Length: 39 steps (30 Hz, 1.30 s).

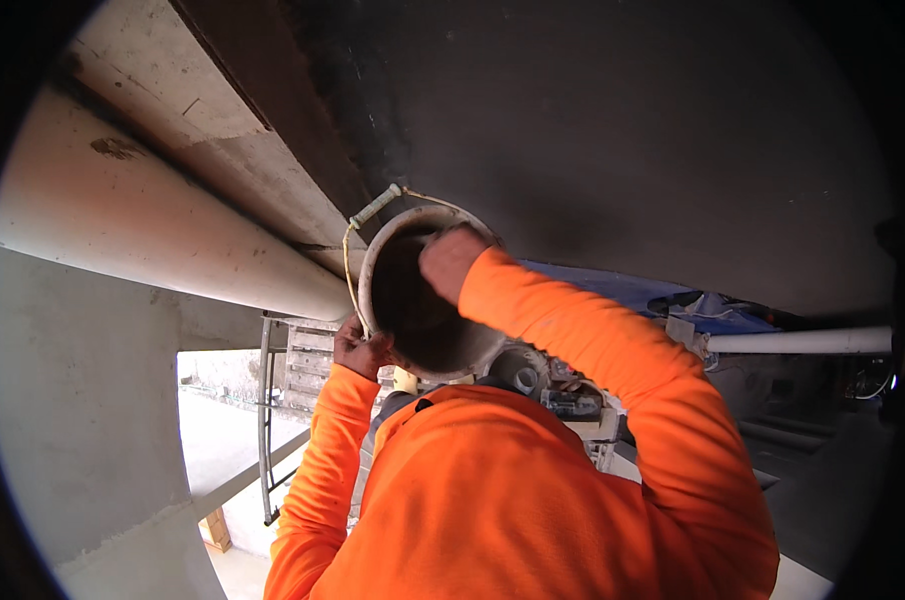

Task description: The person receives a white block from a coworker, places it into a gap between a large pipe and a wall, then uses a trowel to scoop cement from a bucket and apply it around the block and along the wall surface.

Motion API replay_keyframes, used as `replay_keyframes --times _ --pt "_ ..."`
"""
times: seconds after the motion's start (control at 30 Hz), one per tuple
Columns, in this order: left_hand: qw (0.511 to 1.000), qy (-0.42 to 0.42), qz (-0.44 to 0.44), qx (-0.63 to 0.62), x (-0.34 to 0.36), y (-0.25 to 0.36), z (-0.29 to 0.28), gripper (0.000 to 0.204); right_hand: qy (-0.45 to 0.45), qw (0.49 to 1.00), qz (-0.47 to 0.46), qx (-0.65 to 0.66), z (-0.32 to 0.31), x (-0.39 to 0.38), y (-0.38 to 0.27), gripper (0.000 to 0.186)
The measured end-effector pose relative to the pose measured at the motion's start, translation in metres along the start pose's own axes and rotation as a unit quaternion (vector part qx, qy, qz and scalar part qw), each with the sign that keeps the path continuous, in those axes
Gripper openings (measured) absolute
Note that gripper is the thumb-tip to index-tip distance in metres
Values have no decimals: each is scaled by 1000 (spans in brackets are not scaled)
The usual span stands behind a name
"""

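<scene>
Neither of my own hands shows in the head view. Close in front of me a person in an orange long-sleeved top [513,500] fills the lower middle, back toward me and arms raised. One of that person's hands [361,352] grips the lower left rim of a dirty white bucket [470,352] held up near the ceiling, its opening tilted toward me. The other hand [451,258] reaches over the top rim into the dark inside. A wire bail handle with a white grip [375,208] stands off the bucket's upper left.
A dark ceiling [623,130] spans the top. A thick pale pipe [163,240] and a concrete beam [213,120] run diagonally at left, above a grey wall [73,420]. A metal scaffold frame [266,430] stands behind, and a thin white pipe [803,341] crosses at right.
</scene>
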<state>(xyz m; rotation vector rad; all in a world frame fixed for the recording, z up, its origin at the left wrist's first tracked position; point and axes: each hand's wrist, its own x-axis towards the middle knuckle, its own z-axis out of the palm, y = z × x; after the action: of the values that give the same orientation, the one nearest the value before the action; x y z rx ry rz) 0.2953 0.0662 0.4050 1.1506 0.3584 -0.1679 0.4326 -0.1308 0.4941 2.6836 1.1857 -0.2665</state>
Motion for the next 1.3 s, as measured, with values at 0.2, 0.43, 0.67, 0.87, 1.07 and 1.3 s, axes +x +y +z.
replay_keyframes --times 0.2,0.43,0.67,0.87,1.07,1.3 --pt "998 49 41 13 -12 7 -3 37 13 975 -204 -84 41 -37 -37 29" --pt "996 67 46 44 -21 7 -5 42 158 979 -42 -123 61 -29 1 43" --pt "994 103 23 -1 -14 -2 -4 42 63 982 -114 -138 93 -85 -18 47" --pt "987 146 -29 65 -12 -6 12 40 32 995 -67 -65 72 -62 2 45" --pt "986 163 18 21 -18 -5 29 34 21 999 23 -34 98 -19 -15 51" --pt "979 165 114 17 -13 -24 16 38 -156 931 86 318 116 -37 -28 36"
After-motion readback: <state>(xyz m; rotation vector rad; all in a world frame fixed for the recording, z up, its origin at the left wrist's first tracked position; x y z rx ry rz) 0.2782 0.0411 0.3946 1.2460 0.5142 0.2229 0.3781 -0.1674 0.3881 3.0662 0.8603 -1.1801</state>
